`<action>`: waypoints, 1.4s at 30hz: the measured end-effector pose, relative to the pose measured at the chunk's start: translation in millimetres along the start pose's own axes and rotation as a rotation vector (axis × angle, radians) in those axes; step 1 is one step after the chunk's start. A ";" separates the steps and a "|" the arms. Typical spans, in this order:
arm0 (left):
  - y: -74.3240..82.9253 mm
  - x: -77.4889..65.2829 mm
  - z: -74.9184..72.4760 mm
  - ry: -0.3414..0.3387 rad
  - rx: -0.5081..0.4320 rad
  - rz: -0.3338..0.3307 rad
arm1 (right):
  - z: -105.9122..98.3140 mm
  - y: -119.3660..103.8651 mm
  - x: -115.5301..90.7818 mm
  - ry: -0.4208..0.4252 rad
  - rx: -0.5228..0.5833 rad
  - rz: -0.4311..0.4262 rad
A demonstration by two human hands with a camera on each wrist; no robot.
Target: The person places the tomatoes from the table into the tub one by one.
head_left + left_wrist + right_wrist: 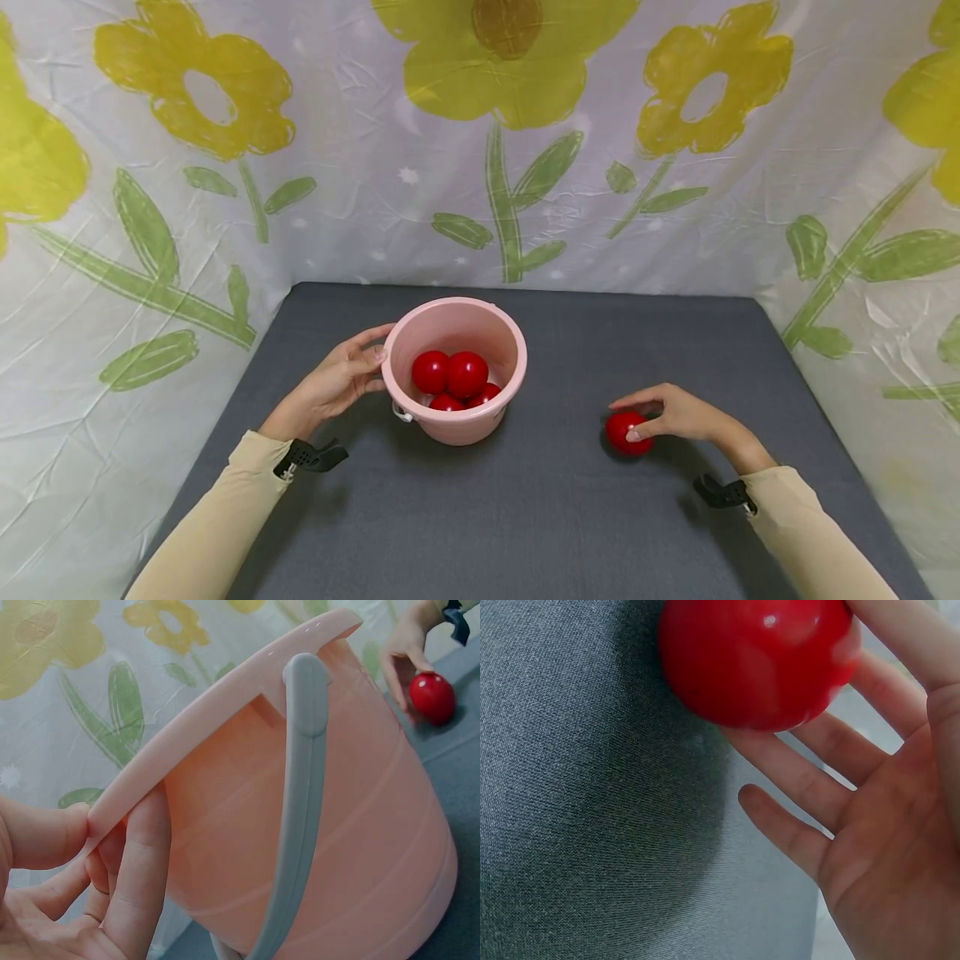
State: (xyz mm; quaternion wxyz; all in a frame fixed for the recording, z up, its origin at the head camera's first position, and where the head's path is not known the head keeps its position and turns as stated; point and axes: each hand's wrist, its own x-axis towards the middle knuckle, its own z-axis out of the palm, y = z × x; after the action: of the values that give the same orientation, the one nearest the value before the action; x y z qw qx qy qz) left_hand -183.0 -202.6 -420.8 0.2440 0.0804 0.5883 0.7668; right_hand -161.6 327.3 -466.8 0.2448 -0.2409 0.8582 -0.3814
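Note:
A pink bucket (459,429) stands left of centre on the dark grey table, with several glossy red balls (467,375) inside. My left hand (333,385) pinches the bucket's left rim, thumb on the outer edge and fingers under the lip, as the left wrist view shows close up. The bucket's pale grey handle (300,787) hangs down along its side. Farther right, my right hand (678,414) holds a single red ball (621,428) between thumb and fingers, low at the table surface. In the right wrist view the little finger stands away from this ball (757,660).
The dark grey table (525,517) reaches back to a white cloth wall (337,208) printed with yellow flowers. Similar cloth hangs along both sides. A stretch of tabletop lies between the bucket and the right hand. Black straps (311,457) circle both wrists.

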 end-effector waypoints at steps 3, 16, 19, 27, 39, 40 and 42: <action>0.7 0.1 0.7 -0.001 0.001 -0.001 | 0.1 -0.5 -0.1 0.006 0.013 0.004; 2.1 0.3 1.6 -0.006 -0.002 0.006 | -3.7 -1.1 -0.7 0.016 0.000 0.015; 2.6 0.2 1.7 -0.008 0.000 0.008 | -6.6 -3.6 -0.3 0.019 -0.007 0.030; 1.6 0.8 0.8 0.007 0.008 -0.004 | -26.1 -20.4 8.0 0.030 -0.035 0.039; -0.5 0.9 -1.4 0.010 0.008 -0.010 | -72.0 -75.4 25.3 0.099 -0.130 0.048; -0.5 0.8 -1.5 0.008 0.006 -0.009 | -75.3 -80.3 27.5 0.104 -0.133 0.045; -0.5 0.7 -1.7 0.005 0.001 -0.008 | -80.8 -89.6 32.6 0.112 -0.146 0.047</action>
State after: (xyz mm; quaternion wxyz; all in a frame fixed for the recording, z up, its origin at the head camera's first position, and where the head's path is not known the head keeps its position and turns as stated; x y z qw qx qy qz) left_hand -184.1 -203.7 -421.9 0.2456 0.0761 0.5898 0.7656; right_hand -215.0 297.9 -357.6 0.1869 -0.2161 0.9015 -0.3249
